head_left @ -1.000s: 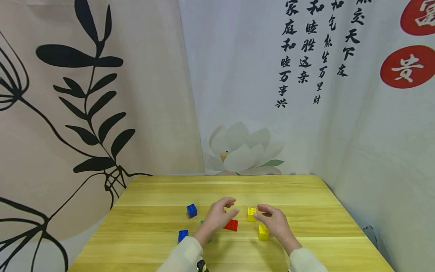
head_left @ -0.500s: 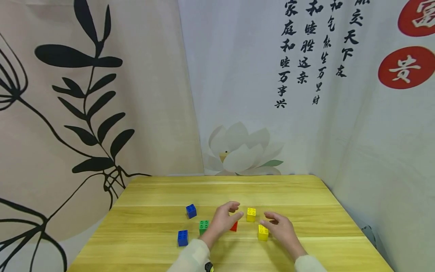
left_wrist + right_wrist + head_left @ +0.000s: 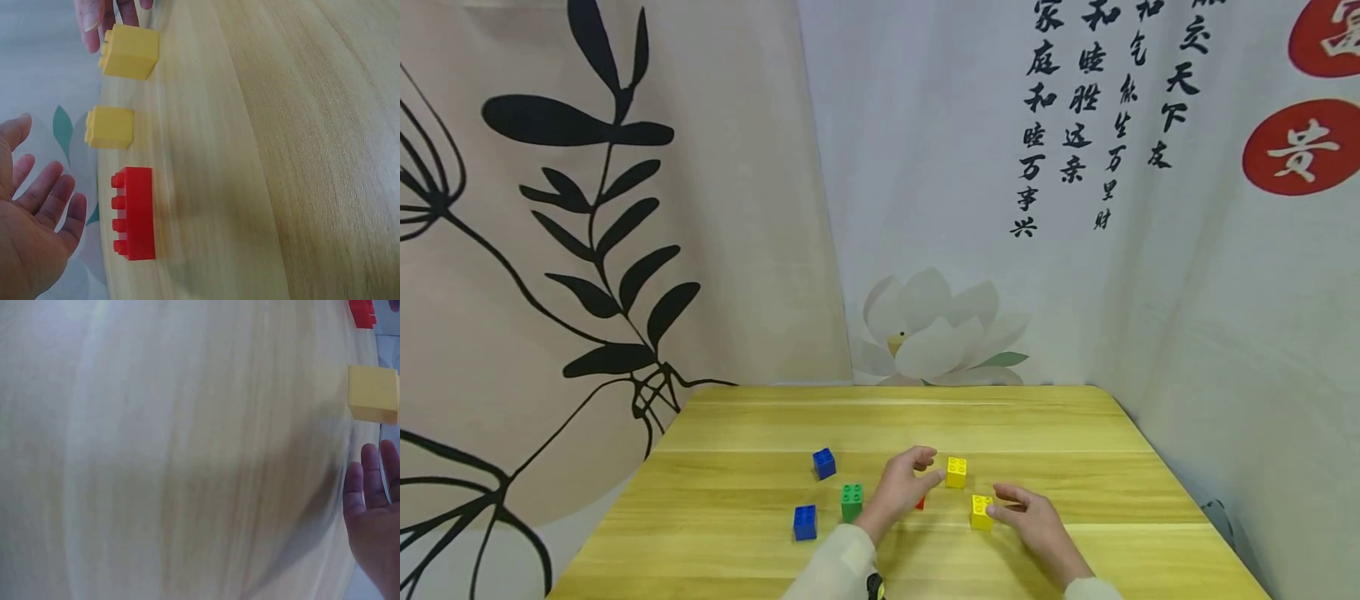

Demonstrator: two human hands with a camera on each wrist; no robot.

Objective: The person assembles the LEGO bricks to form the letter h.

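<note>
My left hand [image 3: 901, 490] hovers above the red brick [image 3: 920, 503], hiding most of it in the head view. In the left wrist view that red brick [image 3: 139, 214] lies beside the relaxed fingers, apart from them, and nothing is held. Close to the near yellow brick [image 3: 981, 512] is my right hand [image 3: 1036, 527], its fingers loosely bent. The right wrist view shows a gap between these fingers and a yellow brick [image 3: 373, 394]. Farther back, between the hands, sits another yellow brick [image 3: 957, 472].
Left of the left hand, a green brick [image 3: 852, 502] and two blue bricks, one near [image 3: 805, 522] and one farther back [image 3: 824, 463], lie on the wooden table [image 3: 700, 500]. A printed curtain [image 3: 760, 208] hangs behind the table's far edge.
Both hands have moved to the right and slightly nearer. The left hand has uncovered the green brick and now covers more of the red one. The bricks stay in place.
</note>
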